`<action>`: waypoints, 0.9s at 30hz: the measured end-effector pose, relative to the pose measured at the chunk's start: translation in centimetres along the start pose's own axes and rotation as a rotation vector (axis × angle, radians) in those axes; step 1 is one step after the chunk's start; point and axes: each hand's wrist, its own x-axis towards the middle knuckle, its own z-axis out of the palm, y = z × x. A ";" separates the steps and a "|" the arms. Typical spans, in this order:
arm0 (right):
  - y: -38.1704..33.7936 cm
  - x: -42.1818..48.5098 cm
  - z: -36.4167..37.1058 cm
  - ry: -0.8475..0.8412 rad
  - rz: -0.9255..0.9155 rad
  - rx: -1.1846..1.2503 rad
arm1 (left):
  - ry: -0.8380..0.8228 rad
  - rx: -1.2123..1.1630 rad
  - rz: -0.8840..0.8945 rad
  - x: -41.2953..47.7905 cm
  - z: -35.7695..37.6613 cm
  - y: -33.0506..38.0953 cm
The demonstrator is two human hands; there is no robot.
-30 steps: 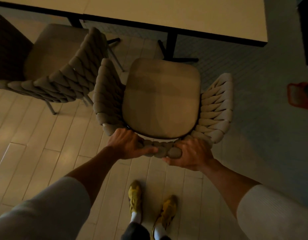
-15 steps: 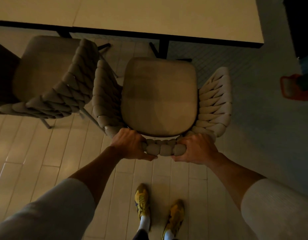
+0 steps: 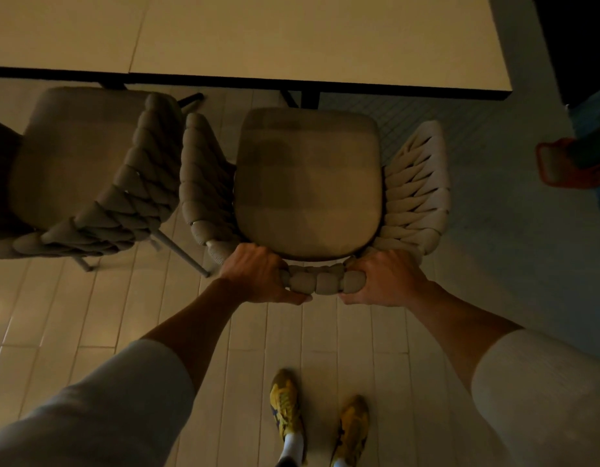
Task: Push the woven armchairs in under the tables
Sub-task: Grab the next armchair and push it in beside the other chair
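A beige woven armchair (image 3: 308, 183) with a tan seat cushion stands in front of me, facing the cream table (image 3: 291, 38). Its front edge sits just short of the table's dark edge. My left hand (image 3: 254, 278) and my right hand (image 3: 386, 281) both grip the top of its woven backrest, a short span apart. A second woven armchair (image 3: 89, 170) stands to the left, angled, its armrest close beside the first chair's left armrest and its front near the table edge.
A black table leg (image 3: 308, 99) stands ahead of the held chair's front. Pale plank floor lies under me; grey tiled floor lies to the right. A red object (image 3: 561, 166) sits at the right edge. My yellow shoes (image 3: 320, 416) are behind the chair.
The held armchair has moved forward toward the table, and I have stepped after it. Its front edge is now much nearer the table's edge. Both hands kept their grip.
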 end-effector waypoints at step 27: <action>-1.8 2.6 -4.4 -0.246 0.143 -0.028 | -0.085 -0.021 -0.105 1.7 -2.9 -1.2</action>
